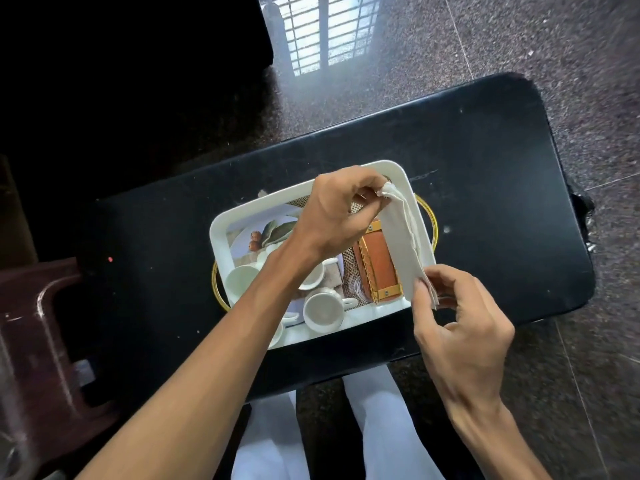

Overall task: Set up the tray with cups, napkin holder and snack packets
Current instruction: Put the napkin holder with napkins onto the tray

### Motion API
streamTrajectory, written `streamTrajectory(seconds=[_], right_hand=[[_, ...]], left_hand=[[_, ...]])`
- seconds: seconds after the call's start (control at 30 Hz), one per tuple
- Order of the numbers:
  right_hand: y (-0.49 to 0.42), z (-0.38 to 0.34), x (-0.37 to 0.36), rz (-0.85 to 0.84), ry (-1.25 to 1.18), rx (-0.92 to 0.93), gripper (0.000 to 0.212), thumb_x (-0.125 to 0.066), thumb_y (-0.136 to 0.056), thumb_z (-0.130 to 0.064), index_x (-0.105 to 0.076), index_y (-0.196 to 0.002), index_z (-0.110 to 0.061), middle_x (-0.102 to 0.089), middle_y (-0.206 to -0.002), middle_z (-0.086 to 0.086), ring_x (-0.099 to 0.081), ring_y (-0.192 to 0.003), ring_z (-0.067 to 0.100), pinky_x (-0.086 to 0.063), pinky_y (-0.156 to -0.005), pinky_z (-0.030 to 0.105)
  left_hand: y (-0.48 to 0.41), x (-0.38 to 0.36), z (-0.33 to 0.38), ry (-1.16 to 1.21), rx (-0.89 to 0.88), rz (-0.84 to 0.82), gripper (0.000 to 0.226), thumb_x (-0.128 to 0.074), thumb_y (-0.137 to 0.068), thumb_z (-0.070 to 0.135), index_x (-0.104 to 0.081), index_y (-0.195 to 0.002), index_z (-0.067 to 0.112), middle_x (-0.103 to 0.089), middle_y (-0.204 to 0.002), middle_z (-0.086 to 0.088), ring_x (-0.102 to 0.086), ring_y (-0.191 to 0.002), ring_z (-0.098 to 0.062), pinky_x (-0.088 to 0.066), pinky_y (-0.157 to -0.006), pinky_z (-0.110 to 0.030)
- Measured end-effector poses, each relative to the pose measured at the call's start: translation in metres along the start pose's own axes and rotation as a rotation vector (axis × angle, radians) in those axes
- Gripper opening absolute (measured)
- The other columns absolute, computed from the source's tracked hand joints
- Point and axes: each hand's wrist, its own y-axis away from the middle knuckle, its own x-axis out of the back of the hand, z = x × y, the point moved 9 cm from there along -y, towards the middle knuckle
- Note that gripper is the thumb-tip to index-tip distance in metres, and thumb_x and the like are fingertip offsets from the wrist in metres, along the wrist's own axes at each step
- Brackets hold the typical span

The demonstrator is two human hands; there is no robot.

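A white tray [221, 223] with gold handles lies on a black table. Several white cups [323, 310] stand in its near left part, over a printed picture of fruit and leaves. A brown napkin holder [377, 258] with gold trim sits at the tray's right end. A folded stack of white napkins [403, 244] is stretched above the holder. My left hand [332, 216] pinches its far end. My right hand [460, 320] pinches its near end, just past the tray's near right corner. No snack packets are visible.
The black table [485, 161] stands on a speckled stone floor [519, 46]. A dark brown plastic stool [38, 323] is at the left. White trouser legs [377, 427] show below the table's near edge. The upper left is in deep shadow.
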Motion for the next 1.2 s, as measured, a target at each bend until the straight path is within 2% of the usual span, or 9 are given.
streamTrajectory(seconds=[0.13, 0.3, 0.5, 0.6, 0.73, 0.8, 1.07, 1.13, 1.2], right_hand=[[0.002, 0.007, -0.007, -0.024, -0.016, -0.019, 0.015, -0.072, -0.086, -0.006, -0.072, -0.102, -0.004, -0.071, -0.093, 0.004, -0.061, -0.081, 0.004, -0.048, -0.073, 0.004], [0.007, 0.012, -0.020, -0.064, -0.016, 0.018, 0.015, -0.069, -0.088, -0.011, -0.070, -0.103, -0.007, -0.071, -0.094, 0.003, -0.062, -0.084, 0.004, -0.049, -0.071, 0.004], [0.009, 0.026, -0.040, -0.115, 0.042, 0.054, 0.019, -0.071, -0.087, -0.012, -0.069, -0.105, -0.006, -0.074, -0.096, 0.006, -0.070, -0.084, 0.016, -0.062, -0.070, 0.032], [0.011, 0.032, -0.049, -0.143, 0.080, 0.049, 0.022, -0.073, -0.085, -0.013, -0.068, -0.106, -0.009, -0.074, -0.097, 0.004, -0.070, -0.085, 0.017, -0.061, -0.072, 0.033], [0.014, 0.036, -0.057, -0.174, 0.098, 0.034, 0.025, -0.074, -0.085, -0.014, -0.067, -0.108, -0.010, -0.074, -0.099, 0.004, -0.070, -0.088, 0.017, -0.060, -0.076, 0.028], [0.014, 0.037, -0.058, -0.188, 0.097, 0.025, 0.025, -0.075, -0.085, -0.014, -0.066, -0.108, -0.010, -0.074, -0.098, 0.003, -0.069, -0.086, 0.017, -0.061, -0.074, 0.032], [0.007, 0.016, -0.038, -0.158, 0.102, 0.045, 0.028, -0.077, -0.085, -0.011, -0.068, -0.111, -0.008, -0.073, -0.099, 0.005, -0.069, -0.089, 0.020, -0.061, -0.075, 0.041], [0.003, -0.001, -0.034, -0.168, 0.076, 0.062, 0.028, -0.076, -0.085, -0.010, -0.068, -0.112, -0.010, -0.072, -0.101, 0.004, -0.068, -0.090, 0.019, -0.060, -0.075, 0.042], [0.001, -0.021, -0.037, -0.207, 0.005, 0.061, 0.028, -0.077, -0.086, -0.013, -0.067, -0.113, -0.013, -0.071, -0.103, -0.001, -0.067, -0.091, 0.014, -0.060, -0.075, 0.039]], left_hand=[[0.002, -0.008, -0.009, -0.006, 0.040, -0.055, 0.009, -0.074, -0.088, 0.000, -0.077, -0.096, -0.003, -0.078, -0.093, -0.013, -0.075, -0.082, -0.021, -0.063, -0.079, -0.027], [0.007, -0.014, -0.021, -0.004, 0.071, -0.072, 0.006, -0.074, -0.088, -0.001, -0.077, -0.092, -0.003, -0.075, -0.086, -0.007, -0.072, -0.078, -0.018, -0.060, -0.076, -0.017], [0.008, -0.031, -0.045, -0.054, 0.189, -0.184, 0.012, -0.070, -0.091, 0.001, -0.077, -0.101, 0.001, -0.078, -0.096, -0.010, -0.074, -0.088, -0.020, -0.062, -0.085, -0.030], [0.006, -0.039, -0.053, -0.095, 0.230, -0.231, 0.012, -0.068, -0.094, 0.001, -0.076, -0.103, 0.001, -0.078, -0.098, -0.010, -0.073, -0.090, -0.019, -0.061, -0.086, -0.030], [0.006, -0.048, -0.060, -0.110, 0.268, -0.285, 0.015, -0.065, -0.096, 0.002, -0.075, -0.108, 0.002, -0.077, -0.103, -0.011, -0.069, -0.090, -0.014, -0.056, -0.081, -0.019], [0.008, -0.051, -0.063, -0.115, 0.272, -0.295, 0.017, -0.065, -0.097, 0.003, -0.074, -0.111, 0.002, -0.077, -0.105, -0.011, -0.067, -0.090, -0.013, -0.058, -0.084, -0.022], [0.033, -0.017, -0.073, -0.035, 0.353, -0.145, 0.034, -0.065, -0.098, 0.013, -0.068, -0.131, 0.019, -0.072, -0.131, -0.001, -0.065, -0.091, -0.002, -0.054, -0.087, -0.020], [0.053, 0.007, -0.073, 0.038, 0.395, -0.062, 0.034, -0.064, -0.099, 0.015, -0.068, -0.132, 0.020, -0.072, -0.130, 0.001, -0.069, -0.101, -0.006, -0.053, -0.088, -0.014], [0.081, 0.033, -0.075, 0.137, 0.466, 0.038, 0.030, -0.063, -0.099, 0.013, -0.069, -0.129, 0.017, -0.075, -0.125, 0.000, -0.071, -0.108, -0.011, -0.055, -0.092, -0.019]])
